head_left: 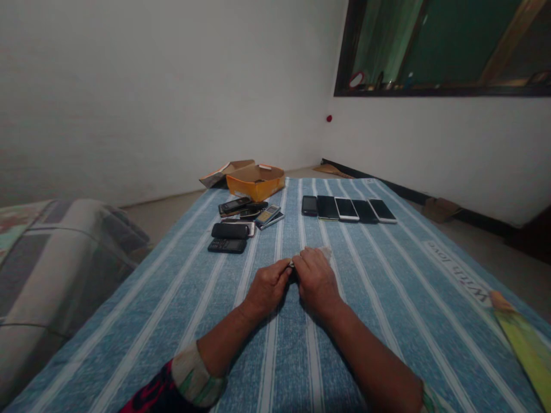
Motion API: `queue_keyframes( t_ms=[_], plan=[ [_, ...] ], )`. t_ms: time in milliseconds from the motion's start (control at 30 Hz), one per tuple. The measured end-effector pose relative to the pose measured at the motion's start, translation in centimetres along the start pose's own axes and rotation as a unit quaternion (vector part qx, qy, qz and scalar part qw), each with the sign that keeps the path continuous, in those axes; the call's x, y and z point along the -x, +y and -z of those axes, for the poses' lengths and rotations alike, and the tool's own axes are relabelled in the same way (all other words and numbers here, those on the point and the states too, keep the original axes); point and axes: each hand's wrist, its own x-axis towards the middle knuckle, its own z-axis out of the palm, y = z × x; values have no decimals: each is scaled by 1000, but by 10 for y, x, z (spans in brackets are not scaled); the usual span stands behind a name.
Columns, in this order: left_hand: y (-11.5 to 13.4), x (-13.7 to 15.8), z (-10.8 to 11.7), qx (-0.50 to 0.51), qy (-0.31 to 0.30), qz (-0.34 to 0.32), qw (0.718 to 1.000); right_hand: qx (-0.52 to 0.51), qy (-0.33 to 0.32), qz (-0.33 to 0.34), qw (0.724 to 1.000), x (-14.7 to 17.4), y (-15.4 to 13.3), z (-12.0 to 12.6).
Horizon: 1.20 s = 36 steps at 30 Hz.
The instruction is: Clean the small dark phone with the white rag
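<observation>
My left hand and my right hand meet above the middle of the striped cloth. Both are closed, with fingertips nearly touching. A small dark object shows between them, mostly covered by the fingers; its kind cannot be made out. Out from behind my right hand sticks a pale, crumpled piece that looks like cloth or tissue. Beyond my left hand lie a black keypad phone, a black rounded case-like item and a blue-grey keypad phone within a loose pile of phones.
Several phones stand side by side in a row at the back right, among them a white-framed phone. An open orange cardboard box sits at the far end. A yellow-green item lies along the right edge. Left is a draped, checked cover.
</observation>
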Motion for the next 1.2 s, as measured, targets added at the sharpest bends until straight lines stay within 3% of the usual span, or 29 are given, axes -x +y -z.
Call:
queue_keyframes(
  t_ms=[233,533,800,900,1100,1200],
  plan=[
    [-1,0,0,-32,-10,1,999,7,-5,-74,997,-2,19,3],
    [-2,1,1,-50,-11,8,999,-131,62,-223,964,3,41,-6],
    [2,2,2,-35,-13,12,999,-144,105,-260,949,7,54,-14],
    [2,2,0,-39,-6,6,999,-134,100,-227,959,7,49,-10],
    [2,2,-2,-35,4,-4,999,-36,38,-39,998,1,26,1],
    [3,2,-2,-28,3,0,1000,-13,13,-12,1000,-1,21,3]
  ],
)
